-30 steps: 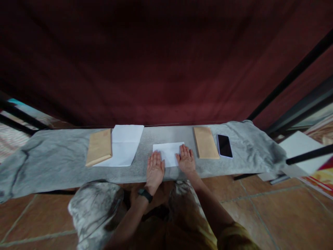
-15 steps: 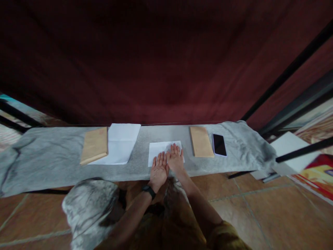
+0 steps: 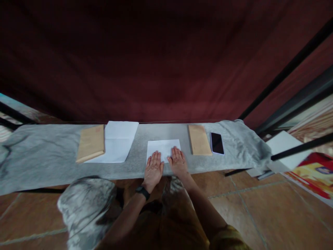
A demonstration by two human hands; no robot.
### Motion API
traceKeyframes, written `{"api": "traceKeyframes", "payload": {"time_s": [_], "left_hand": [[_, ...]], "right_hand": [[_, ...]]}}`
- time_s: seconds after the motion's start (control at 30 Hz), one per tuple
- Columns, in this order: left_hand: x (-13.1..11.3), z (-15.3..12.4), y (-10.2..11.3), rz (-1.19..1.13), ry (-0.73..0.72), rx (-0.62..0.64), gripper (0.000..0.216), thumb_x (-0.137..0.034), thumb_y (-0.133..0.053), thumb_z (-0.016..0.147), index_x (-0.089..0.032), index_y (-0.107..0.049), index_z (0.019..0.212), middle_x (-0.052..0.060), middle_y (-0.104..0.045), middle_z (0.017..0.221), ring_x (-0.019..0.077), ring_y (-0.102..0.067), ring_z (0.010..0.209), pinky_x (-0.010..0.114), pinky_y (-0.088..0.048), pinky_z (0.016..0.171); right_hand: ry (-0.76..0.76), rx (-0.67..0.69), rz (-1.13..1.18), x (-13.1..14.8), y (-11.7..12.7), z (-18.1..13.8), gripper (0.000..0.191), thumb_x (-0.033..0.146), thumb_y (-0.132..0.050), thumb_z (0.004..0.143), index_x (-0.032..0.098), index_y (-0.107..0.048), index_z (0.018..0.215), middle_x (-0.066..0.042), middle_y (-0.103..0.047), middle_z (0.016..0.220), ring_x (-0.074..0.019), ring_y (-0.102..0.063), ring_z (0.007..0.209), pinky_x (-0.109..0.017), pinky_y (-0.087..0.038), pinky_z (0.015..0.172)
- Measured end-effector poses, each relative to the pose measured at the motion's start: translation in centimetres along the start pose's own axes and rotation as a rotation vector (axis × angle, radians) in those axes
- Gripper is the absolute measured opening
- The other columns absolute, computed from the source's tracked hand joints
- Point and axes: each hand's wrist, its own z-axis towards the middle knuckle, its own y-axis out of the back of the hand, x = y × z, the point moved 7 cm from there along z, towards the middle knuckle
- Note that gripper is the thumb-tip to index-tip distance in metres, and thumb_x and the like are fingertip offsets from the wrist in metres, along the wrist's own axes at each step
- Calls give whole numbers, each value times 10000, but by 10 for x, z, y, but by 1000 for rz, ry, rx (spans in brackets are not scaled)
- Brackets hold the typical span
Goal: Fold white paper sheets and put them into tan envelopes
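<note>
The folded white paper [image 3: 163,147] is pressed flat at the counter's [image 3: 52,156] front edge by the spread left hand [image 3: 153,169] and right hand [image 3: 178,163]. It is judged light and crease-prone, best pinched at a far corner.

folded sheet [image 3: 163,148]: matt white paper; bench cover [image 3: 39,156]: grey cloth, rumpled at its ends; two envelopes [image 3: 90,147] [image 3: 199,144]: matt brown paper; phone [image 3: 216,143]: glossy black screen
</note>
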Motion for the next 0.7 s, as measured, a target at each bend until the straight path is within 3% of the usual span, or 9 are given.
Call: {"api": "traceKeyframes", "payload": {"time_s": [0.47,0.57,0.7], "left_hand": [[45,-23,9,13,174,-51,583,-330,-281,991,-88,-336,1518,159,-410,1536,273,-320,1463,503,-267,1199],[40,-17,17,12,192,-73,577,-333,-262,1000,-59,-361,1499,177,-423,1527,280,-326,1460,499,-260,1203],[8,16,19,-31,83,-31,558,-312,-263,1002,-84,-358,1503,137,-380,1565,239,-276,1483,438,-231,1226]], "right_hand": [[-38,-116,-44,-38,17,-32,580,390,-337,1035,58,-351,1511,-211,-425,1513,-292,-411,1396,-491,-279,1159],[-82,-121,-21,-41,18,-28,567,382,-296,1042,58,-367,1503,-211,-442,1502,-296,-414,1395,-497,-309,1140],[-37,-51,64,-23,14,3,559,360,-236,1050,52,-385,1493,-185,-422,1523,-288,-384,1419,-483,-318,1140]]}}
